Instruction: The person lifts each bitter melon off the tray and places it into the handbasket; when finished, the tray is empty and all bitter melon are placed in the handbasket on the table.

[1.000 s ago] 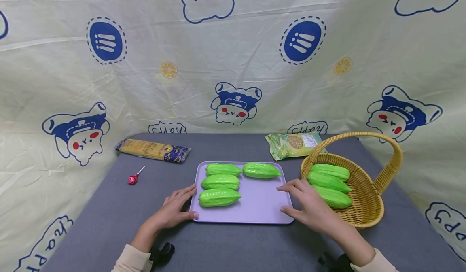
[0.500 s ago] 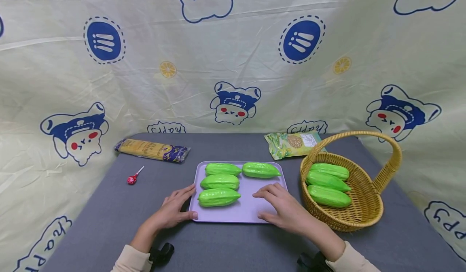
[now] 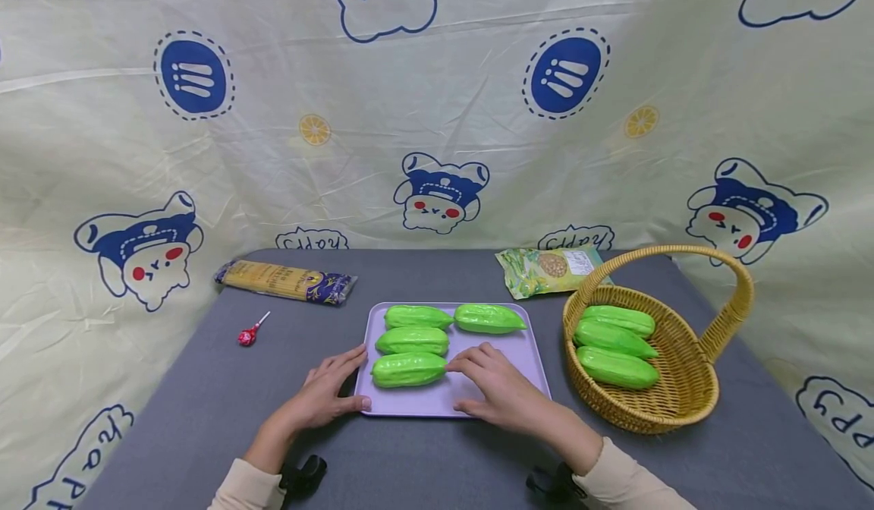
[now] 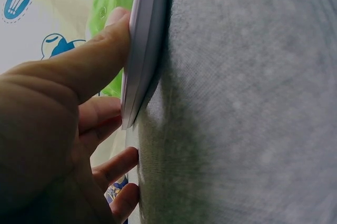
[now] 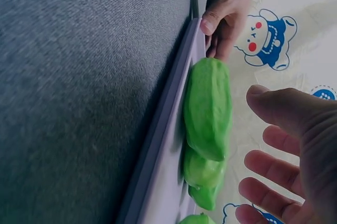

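Observation:
My left hand (image 3: 324, 394) rests at the left edge of a lilac tray (image 3: 488, 400), fingers extended, thumb against its rim in the left wrist view. Several glossy green, ridged, gourd-shaped pieces lie on the tray: three stacked in a left column, the front one (image 3: 407, 370) nearest me, and another (image 3: 489, 319) at the back right. Over the tray's front middle hovers my right hand (image 3: 501, 392), fingers loosely bent, nothing in its grasp. Its fingertips are close to the front piece's pointed end; the right wrist view shows a gap between the hand and this green piece (image 5: 208, 108).
A wicker basket (image 3: 690, 388) with a tall handle stands to the right, holding three similar green pieces (image 3: 617, 367). At the back lie a long yellow-and-purple packet (image 3: 283, 281) and a green-yellow bag (image 3: 546, 272). A red lollipop (image 3: 249, 335) lies at the left.
My right hand has moved left, from the tray's right edge beside the basket to above the tray near the front green piece. My left hand has stayed at the left edge.

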`<state>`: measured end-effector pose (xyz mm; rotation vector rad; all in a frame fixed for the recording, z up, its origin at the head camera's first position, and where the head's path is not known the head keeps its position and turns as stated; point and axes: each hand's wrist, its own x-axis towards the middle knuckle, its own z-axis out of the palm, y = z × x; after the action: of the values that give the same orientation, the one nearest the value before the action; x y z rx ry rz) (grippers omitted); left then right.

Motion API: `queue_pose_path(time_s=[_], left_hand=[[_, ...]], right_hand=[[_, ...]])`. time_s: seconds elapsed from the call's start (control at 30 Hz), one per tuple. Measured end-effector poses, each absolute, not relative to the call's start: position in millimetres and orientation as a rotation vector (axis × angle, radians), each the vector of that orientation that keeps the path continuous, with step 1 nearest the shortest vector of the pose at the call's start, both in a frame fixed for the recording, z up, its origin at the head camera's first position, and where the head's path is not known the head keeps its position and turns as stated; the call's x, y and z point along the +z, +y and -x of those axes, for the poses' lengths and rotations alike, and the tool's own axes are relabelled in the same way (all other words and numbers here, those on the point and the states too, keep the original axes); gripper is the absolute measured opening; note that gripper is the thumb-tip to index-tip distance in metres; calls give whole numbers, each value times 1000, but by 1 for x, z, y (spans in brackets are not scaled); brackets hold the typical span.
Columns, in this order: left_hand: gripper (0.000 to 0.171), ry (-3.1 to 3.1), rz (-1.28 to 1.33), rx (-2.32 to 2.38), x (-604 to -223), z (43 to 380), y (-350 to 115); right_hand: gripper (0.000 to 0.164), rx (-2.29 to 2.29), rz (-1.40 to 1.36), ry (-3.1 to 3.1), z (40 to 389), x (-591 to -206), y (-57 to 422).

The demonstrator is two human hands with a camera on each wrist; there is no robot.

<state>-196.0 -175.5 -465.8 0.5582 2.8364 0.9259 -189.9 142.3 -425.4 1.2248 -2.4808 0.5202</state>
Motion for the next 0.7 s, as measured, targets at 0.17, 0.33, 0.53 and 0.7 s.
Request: queue_pose_path(time_s=[0.17, 0.33, 0.53, 0.7], left_hand=[[80, 2835, -557, 920, -466, 196, -176], [80, 2839, -559, 913, -466, 197, -176], [80, 2841, -564, 906, -467, 197, -177], [80, 2835, -552, 914, -467, 197, -176]], right_hand=[[45, 509, -1228, -2492, 195, -429, 134], [46, 513, -1236, -2469, 199, -434, 127], [48, 518, -1248, -2448, 204, -436, 114], [48, 521, -1237, -2473, 208, -435, 103]])
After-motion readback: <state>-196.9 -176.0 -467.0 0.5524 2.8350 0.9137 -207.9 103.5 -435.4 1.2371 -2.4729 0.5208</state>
